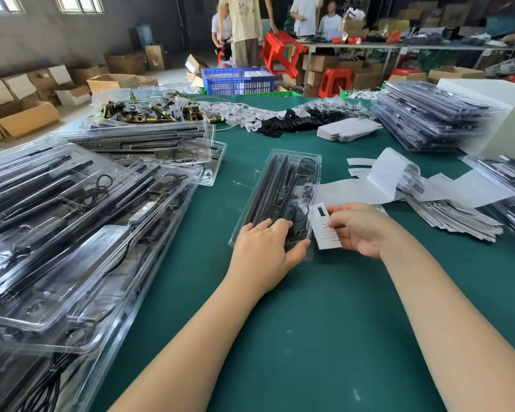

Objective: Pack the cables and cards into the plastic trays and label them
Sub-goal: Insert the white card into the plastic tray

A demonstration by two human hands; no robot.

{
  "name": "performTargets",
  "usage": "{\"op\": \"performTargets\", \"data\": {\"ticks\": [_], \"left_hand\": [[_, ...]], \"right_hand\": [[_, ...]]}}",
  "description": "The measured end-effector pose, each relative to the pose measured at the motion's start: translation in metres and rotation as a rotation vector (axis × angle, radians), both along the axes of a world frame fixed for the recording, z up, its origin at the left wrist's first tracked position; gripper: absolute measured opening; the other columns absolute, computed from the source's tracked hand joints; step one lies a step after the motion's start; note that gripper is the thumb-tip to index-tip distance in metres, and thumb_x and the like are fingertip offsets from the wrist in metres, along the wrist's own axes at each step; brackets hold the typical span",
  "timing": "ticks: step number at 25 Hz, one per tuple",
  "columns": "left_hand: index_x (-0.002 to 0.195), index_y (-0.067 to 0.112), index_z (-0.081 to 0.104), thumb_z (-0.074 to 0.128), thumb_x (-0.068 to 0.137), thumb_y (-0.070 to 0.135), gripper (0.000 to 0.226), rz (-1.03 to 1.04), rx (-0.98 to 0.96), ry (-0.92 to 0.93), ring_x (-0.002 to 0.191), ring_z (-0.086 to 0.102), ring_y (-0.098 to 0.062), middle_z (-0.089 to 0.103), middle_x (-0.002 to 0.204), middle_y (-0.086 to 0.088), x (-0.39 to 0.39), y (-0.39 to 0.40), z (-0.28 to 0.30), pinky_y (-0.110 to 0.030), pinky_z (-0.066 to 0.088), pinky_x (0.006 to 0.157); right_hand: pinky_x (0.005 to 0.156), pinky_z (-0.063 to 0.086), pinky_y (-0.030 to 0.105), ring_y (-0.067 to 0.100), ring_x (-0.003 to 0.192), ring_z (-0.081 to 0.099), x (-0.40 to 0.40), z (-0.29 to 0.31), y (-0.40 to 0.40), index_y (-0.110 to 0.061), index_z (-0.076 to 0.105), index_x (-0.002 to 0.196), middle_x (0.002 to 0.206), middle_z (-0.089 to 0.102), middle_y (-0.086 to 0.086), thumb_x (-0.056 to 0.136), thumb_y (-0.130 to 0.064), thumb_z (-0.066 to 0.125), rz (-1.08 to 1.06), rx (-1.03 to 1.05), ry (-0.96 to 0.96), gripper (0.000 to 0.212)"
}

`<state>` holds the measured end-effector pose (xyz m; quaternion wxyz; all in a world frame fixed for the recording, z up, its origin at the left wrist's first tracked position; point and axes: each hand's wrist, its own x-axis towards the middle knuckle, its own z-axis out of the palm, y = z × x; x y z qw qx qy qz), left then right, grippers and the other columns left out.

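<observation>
A clear plastic tray lies lengthwise on the green table in the middle of the view. It holds black rods and a coiled black cable. My left hand rests on the tray's near end, fingers on top and thumb at its near right corner. My right hand pinches a white card with a black rectangle and printed lines, held against the tray's near right edge.
Filled clear trays are piled at the left, more stacks at the far right. Label strips with barcodes and a pile of white cards lie to the right. Brass hardware, white tags and black parts cross the far table. People stand beyond.
</observation>
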<state>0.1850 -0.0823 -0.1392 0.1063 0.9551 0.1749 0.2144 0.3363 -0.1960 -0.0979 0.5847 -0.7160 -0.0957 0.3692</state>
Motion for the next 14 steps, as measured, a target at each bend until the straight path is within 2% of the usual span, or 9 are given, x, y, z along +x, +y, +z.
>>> {"op": "performTargets", "data": {"ticks": [5,10,12,14], "left_hand": [[0.122,0.016,0.056,0.039,0.096,0.055,0.049,-0.002,0.008,0.017,0.108,0.057,-0.016,0.067,0.11,0.004,0.001,0.001,0.002,-0.03,0.032,0.097],[0.125,0.019,0.053,0.033,0.098,0.052,0.048,0.013,-0.039,0.04,0.11,0.057,-0.017,0.065,0.12,0.005,0.001,0.003,0.004,-0.029,0.03,0.098],[0.124,0.019,0.055,0.033,0.099,0.05,0.045,0.027,-0.061,0.01,0.106,0.058,-0.021,0.066,0.117,0.004,-0.001,0.002,0.006,-0.028,0.03,0.092],[0.123,0.02,0.056,0.032,0.101,0.047,0.042,0.036,-0.088,-0.027,0.1,0.059,-0.024,0.069,0.11,0.002,-0.002,0.002,0.008,-0.026,0.026,0.08]], "right_hand": [[0.041,0.052,0.023,0.017,0.051,0.069,0.013,0.003,-0.013,-0.01,0.054,0.115,0.088,0.065,0.015,0.095,0.0,0.05,-0.094,-0.076,-0.035,0.023],[0.039,0.043,0.019,0.01,0.043,0.06,0.01,0.001,-0.014,-0.012,0.059,0.107,0.06,0.07,0.002,0.091,-0.003,0.053,0.024,-0.152,-0.088,0.019],[0.039,0.042,0.019,0.01,0.041,0.058,0.011,0.002,-0.015,-0.012,0.06,0.103,0.057,0.068,0.0,0.09,-0.005,0.053,0.028,-0.178,-0.114,0.016],[0.039,0.041,0.019,0.009,0.039,0.055,0.011,0.003,-0.018,-0.012,0.062,0.1,0.056,0.067,0.0,0.09,-0.008,0.055,0.036,-0.184,-0.118,0.012]]}}
